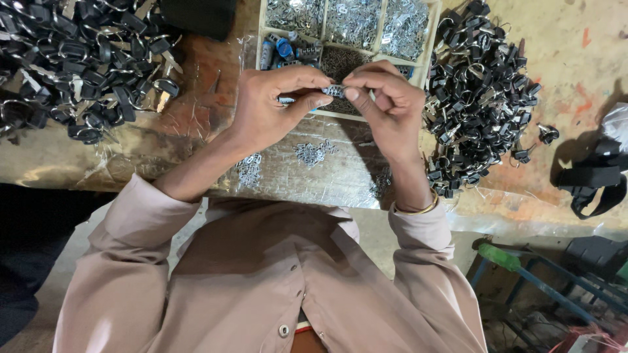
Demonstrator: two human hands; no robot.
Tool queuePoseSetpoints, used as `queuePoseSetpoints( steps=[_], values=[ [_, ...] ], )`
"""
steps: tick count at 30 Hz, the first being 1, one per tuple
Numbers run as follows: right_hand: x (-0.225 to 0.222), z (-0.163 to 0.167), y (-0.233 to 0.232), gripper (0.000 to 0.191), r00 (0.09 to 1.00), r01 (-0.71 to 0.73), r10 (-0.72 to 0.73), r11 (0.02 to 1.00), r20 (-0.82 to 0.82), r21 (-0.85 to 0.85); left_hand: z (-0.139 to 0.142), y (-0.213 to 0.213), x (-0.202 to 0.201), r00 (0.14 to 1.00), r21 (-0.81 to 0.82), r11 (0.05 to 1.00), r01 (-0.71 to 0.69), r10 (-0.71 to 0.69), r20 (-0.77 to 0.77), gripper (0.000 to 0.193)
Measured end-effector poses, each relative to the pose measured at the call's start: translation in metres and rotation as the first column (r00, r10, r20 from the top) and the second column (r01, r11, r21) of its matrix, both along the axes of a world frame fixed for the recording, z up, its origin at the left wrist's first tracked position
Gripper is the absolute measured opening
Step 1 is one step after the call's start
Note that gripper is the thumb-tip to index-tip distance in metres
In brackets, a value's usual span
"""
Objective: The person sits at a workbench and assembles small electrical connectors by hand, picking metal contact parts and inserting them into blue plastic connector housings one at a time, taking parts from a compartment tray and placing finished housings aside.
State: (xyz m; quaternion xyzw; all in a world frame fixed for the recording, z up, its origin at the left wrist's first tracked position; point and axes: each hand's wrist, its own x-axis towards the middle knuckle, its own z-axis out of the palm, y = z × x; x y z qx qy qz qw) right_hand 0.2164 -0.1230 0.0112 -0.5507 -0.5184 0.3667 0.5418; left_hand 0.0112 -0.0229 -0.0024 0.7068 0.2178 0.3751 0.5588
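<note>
both hands, left hand [271, 104] and right hand [386, 104], pinch one small metal part [332, 91] between fingertips above the table [327, 173], raised for close fitting, wooden sorting tray [347, 49] at twelve o'clock, black key piles [481, 98] at three and ten.

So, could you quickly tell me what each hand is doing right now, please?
Left hand: closed, fingers pinching one end of a small metal part.
Right hand: closed, fingers pinching the other end of the same part.
</note>
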Motion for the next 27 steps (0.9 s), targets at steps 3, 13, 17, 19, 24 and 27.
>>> queuePoseSetpoints(
  steps=[3,13,17,19,24,27],
  values=[
    [-0.003,-0.002,-0.001,0.022,0.996,0.031,-0.029,0.999,0.079,-0.014,-0.002,-0.001,-0.001,1.0,0.003,1.0,0.001,-0.001,0.004,0.019],
    [-0.005,-0.006,0.0,0.025,0.996,-0.015,0.01,0.998,0.085,0.063,-0.003,0.001,0.0,1.0,0.028,1.0,0.003,-0.003,0.016,0.019],
    [-0.006,-0.002,0.001,0.026,0.998,-0.039,0.035,0.997,0.06,0.068,-0.002,0.0,0.0,1.0,0.046,0.999,-0.014,0.013,0.018,0.018],
    [-0.007,0.003,0.001,0.026,0.993,-0.057,0.048,0.995,0.109,0.086,-0.002,0.0,0.0,1.0,0.07,0.997,-0.022,0.021,0.019,0.017],
    [-0.006,0.02,-0.001,0.024,0.854,-0.078,-0.017,0.984,0.52,0.161,-0.003,-0.003,0.001,1.0,0.093,0.995,-0.031,0.03,0.004,0.016],
    [-0.007,0.026,0.0,0.022,0.817,-0.092,-0.006,0.986,0.576,0.141,-0.003,-0.006,0.001,0.999,0.08,0.996,-0.036,0.037,-0.006,0.015]
  ],
)
